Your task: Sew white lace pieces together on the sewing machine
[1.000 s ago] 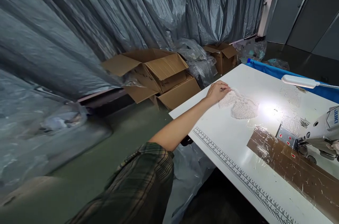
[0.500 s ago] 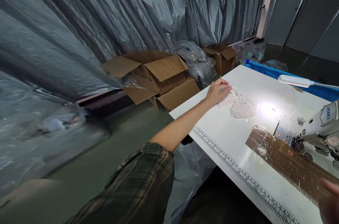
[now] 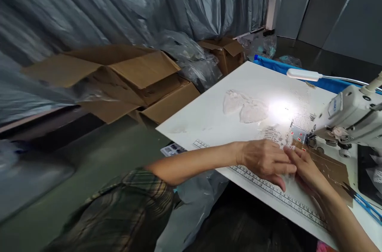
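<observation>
Both hands meet at the near edge of the white sewing table (image 3: 193,121), in front of the sewing machine (image 3: 343,113). My left hand (image 3: 265,160) is bent over with its fingers closed toward my right hand (image 3: 304,166). A white lace piece (image 3: 273,134) shows just behind the knuckles and at the right fingertips; both hands seem closed on it, its lower part hidden under them. Farther back, two white lace pieces (image 3: 253,111) lie side by side, apart from the hands. More lace (image 3: 303,121) lies by the machine's needle plate.
A brown cardboard strip (image 3: 334,164) lies before the machine, with blue-handled scissors (image 3: 365,206) at right. A white lamp (image 3: 304,74) lights the tabletop. Printed ruler marks (image 3: 268,188) run along the near edge. Open cardboard boxes (image 3: 143,69) stand on the floor at left.
My left hand has left the lace at the back of the table and come toward me and right. My right hand has moved in to meet it. The view has turned right.
</observation>
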The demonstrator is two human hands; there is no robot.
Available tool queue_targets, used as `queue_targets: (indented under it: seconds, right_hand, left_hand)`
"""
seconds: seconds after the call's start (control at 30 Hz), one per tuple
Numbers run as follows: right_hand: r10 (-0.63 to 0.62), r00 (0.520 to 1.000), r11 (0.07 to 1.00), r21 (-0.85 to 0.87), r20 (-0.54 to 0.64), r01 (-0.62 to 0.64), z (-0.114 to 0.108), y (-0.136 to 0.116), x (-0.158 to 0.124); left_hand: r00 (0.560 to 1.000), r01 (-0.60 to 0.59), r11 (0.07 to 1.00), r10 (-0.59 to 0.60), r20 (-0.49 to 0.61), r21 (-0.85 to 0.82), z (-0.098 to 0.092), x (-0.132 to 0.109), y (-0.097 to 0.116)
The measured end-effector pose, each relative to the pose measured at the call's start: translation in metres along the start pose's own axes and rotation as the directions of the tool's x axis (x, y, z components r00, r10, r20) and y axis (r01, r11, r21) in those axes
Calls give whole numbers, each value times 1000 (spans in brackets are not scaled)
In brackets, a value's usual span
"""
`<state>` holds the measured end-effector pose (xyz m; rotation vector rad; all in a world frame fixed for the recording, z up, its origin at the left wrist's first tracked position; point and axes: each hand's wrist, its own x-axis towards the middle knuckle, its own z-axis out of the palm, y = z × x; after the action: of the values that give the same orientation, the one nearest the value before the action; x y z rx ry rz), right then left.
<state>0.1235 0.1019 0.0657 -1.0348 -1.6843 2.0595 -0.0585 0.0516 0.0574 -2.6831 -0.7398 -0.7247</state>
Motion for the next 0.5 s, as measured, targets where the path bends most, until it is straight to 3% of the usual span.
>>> queue_targets:
  seconds: [0.13, 0.23, 0.3, 0.4, 0.43, 0.5]
  right_hand:
    - [16, 1000, 997, -80, 18, -15, -12, -4, -7]
    - [50, 998, 964, -262, 34, -39, -35, -10, -15]
    - [43, 992, 879, -468, -115, -92, -57, -15, -19]
    - [-100, 878, 687, -671, -468, -279, -86, -21, -22]
    - [-140, 843, 646, -693, -519, -319, -92, -22, -22]
    - [-179, 835, 627, -714, -521, -311, -99, -22, -22]
  left_hand:
    - [957, 280, 946, -288, -22, -164, 0, 1, -33]
    - [964, 260, 911, -264, 29, -319, 7, 0, -53]
    - [970, 244, 919, -228, 89, -309, 14, 1, -50]
    - [945, 286, 951, -261, 196, -114, 19, 8, -34]
    - [935, 300, 953, -283, 214, -49, 20, 10, -28]
    - [923, 322, 946, -321, 212, 33, 20, 13, -20]
